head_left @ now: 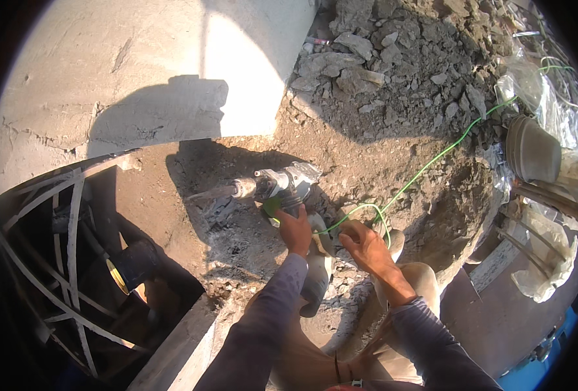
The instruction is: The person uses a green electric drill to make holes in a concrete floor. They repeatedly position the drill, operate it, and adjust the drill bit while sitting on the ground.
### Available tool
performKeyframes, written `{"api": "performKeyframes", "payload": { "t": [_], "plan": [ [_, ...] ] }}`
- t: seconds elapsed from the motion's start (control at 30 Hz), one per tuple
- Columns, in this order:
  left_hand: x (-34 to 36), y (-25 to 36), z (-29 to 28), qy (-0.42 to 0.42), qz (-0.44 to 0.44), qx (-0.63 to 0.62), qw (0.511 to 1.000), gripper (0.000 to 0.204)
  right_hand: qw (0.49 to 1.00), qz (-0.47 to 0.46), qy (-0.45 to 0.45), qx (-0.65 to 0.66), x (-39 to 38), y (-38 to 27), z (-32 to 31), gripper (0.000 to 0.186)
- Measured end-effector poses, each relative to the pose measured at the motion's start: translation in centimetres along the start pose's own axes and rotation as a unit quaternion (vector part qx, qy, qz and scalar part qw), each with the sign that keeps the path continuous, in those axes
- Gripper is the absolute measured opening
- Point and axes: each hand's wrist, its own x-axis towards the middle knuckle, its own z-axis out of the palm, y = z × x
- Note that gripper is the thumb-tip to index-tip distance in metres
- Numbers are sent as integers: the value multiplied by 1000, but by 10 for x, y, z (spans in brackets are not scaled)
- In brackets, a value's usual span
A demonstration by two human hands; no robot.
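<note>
A demolition hammer (284, 182) lies on its side on the dusty ground, its pointed chisel (212, 193) aimed left. My left hand (295, 232) is closed round the near part of its body, beside a green patch. A thin green cord (424, 171) runs in from the upper right and loops near the hammer's near end. My right hand (369, 249) is beside this loop with its fingers curled in. The cord passes close to its fingertips and goes out of sight by the hand, so what the fingers hold is hidden.
Left of the hammer is a dark pit with metal bars (74, 241). A pale concrete slab (152, 58) rises beyond it. Broken rubble (393, 78) is heaped at the far right. Stacked grey pans (534, 150), tool handles (549, 201) and plastic sheeting (546, 277) are at the right.
</note>
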Motion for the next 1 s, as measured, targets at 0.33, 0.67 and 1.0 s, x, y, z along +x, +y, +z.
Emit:
{"api": "performKeyframes", "payload": {
  "t": [0.33, 0.67, 1.0],
  "plan": [
    [-31, 11, 23, 63, 82, -5, 995, 64, 907, -372, -91, -175, 130, -53, 5, 87],
    [-31, 18, 15, 49, 70, -19, 996, 66, 906, -384, -172, -53, 180, -52, -9, 69],
    [-14, 22, 12, 172, 196, 30, 965, 60, 906, -367, -212, -14, 187, -56, -16, 69]
  ]
}}
